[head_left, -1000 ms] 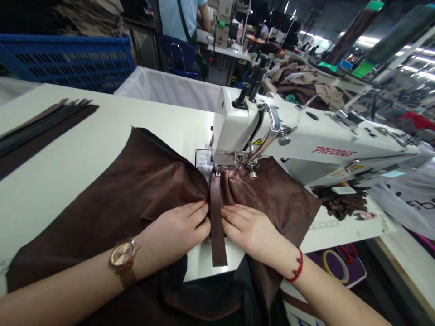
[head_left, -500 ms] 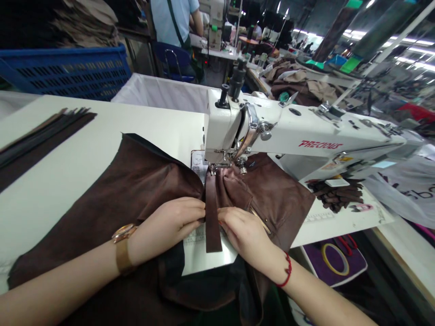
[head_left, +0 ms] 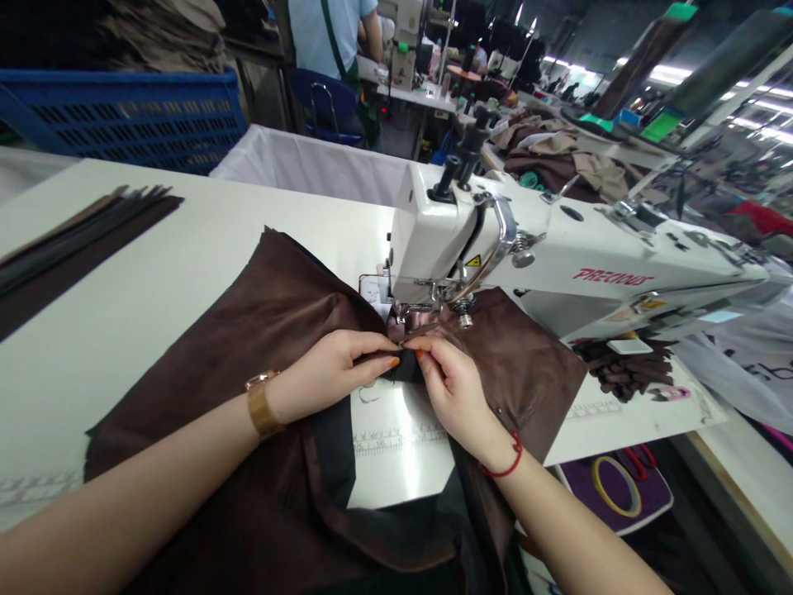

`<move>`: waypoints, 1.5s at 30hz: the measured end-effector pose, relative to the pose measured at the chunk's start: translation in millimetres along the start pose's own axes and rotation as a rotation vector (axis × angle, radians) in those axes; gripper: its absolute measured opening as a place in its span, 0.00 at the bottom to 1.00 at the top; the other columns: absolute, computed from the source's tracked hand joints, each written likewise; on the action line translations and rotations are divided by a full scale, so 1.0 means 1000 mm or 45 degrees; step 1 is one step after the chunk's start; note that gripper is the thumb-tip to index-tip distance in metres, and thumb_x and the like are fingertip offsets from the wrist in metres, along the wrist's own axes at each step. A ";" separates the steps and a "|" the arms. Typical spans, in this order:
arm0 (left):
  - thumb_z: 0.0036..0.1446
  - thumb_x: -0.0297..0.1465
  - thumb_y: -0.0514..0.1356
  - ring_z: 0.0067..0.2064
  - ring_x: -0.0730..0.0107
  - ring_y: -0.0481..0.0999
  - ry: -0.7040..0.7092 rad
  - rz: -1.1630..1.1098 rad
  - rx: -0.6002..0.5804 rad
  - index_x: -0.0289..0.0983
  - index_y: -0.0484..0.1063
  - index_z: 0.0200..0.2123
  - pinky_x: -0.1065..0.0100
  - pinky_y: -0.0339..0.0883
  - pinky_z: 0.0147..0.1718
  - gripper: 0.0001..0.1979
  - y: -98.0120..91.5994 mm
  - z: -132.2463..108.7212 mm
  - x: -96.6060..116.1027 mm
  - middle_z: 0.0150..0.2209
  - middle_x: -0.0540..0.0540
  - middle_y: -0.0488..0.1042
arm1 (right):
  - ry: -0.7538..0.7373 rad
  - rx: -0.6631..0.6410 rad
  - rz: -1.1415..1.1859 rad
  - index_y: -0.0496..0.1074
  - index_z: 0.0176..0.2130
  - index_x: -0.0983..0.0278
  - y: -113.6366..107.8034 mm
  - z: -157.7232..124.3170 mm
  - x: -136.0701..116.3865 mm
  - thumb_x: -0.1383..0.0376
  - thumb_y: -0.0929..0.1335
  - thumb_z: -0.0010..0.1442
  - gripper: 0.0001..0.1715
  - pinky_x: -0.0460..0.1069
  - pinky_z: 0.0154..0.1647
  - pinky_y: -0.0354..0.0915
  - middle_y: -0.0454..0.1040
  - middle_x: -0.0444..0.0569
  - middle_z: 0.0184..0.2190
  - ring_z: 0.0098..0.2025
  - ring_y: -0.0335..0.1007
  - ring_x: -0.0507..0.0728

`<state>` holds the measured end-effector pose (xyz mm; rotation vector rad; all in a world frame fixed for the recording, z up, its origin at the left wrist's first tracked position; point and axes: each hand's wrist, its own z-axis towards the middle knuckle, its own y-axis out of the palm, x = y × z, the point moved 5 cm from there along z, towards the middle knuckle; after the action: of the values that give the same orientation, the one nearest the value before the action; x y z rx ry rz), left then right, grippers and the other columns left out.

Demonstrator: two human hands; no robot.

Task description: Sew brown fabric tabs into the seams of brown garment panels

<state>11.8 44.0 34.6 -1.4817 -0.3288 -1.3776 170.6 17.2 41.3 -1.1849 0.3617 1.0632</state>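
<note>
A large dark brown leather piece with black lining lies under the needle area of a white sewing machine. My left hand, with a watch on the wrist, pinches the edge of the leather just in front of the presser foot. Opposite it, my right hand, with a red string bracelet, pinches the same edge, fingertips close to the left ones. Between both hands a short black part of the work shows. The narrow strip's full length is not visible.
Long dark strips lie at the left of the white table. Small brown pieces sit under the machine arm. Yellow tape rests at lower right. Behind stand a blue basket and a seated person.
Both hands have moved up toward the presser foot and closer together. The brown strip that hung between them is no longer laid out toward me. The view has shifted slightly.
</note>
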 end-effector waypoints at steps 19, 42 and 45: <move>0.60 0.30 0.56 0.30 0.75 0.69 -0.164 -0.201 -0.109 0.33 0.75 0.32 0.77 0.60 0.28 0.09 0.002 -0.002 0.002 0.27 0.53 0.72 | 0.195 -0.227 0.188 0.72 0.36 0.63 -0.001 0.006 -0.003 0.62 0.73 0.56 0.09 0.46 0.35 0.64 0.74 0.44 0.31 0.34 0.69 0.53; 0.50 0.22 0.57 0.32 0.74 0.70 -0.147 -0.183 -0.055 0.35 0.71 0.28 0.75 0.65 0.36 0.04 0.006 -0.004 0.009 0.26 0.54 0.68 | 0.163 -0.234 0.294 0.72 0.40 0.63 0.000 0.003 -0.003 0.69 0.66 0.61 0.06 0.46 0.39 0.64 0.74 0.45 0.35 0.37 0.69 0.53; 0.53 0.24 0.58 0.32 0.74 0.70 -0.140 -0.223 -0.059 0.35 0.70 0.27 0.75 0.65 0.36 0.03 0.008 -0.005 0.009 0.26 0.54 0.67 | 0.129 -0.228 0.250 0.71 0.40 0.63 -0.003 0.003 -0.007 0.70 0.65 0.62 0.06 0.47 0.39 0.63 0.73 0.45 0.35 0.38 0.68 0.53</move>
<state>17.4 32.9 37.6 -1.6008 -0.5098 -1.4524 168.5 16.6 49.1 -1.3878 0.4775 1.2277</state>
